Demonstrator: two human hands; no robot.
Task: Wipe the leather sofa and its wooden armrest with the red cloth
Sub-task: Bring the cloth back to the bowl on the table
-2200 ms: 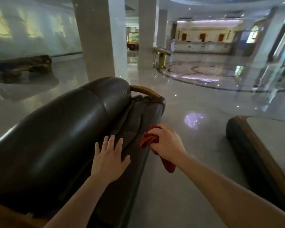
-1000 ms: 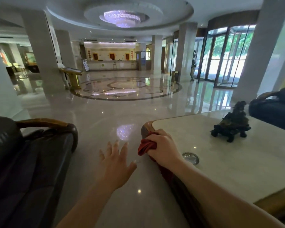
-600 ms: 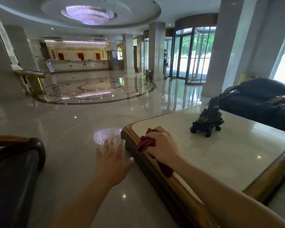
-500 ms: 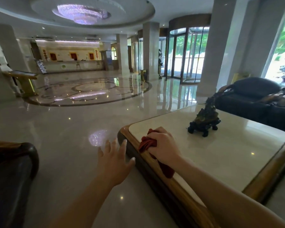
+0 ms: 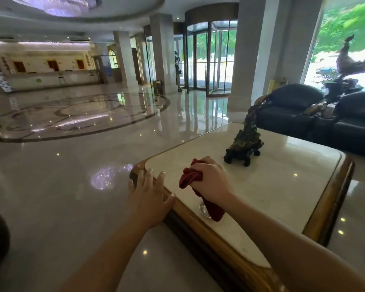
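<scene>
The red cloth (image 5: 191, 178) is bunched in the right hand (image 5: 211, 182), whose grip is clamped on it above the pale counter (image 5: 282, 186). The left hand (image 5: 149, 196) lies open, fingers spread, on the counter's wooden edge, amid a glossy lobby floor (image 5: 61, 197) and dark sofas (image 5: 291, 110).

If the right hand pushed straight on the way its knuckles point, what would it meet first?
Probably the dark figurine on the marble-topped table: the right hand, clenching the red cloth, points roughly toward its base. Depth is unclear; it might pass just left.
</scene>
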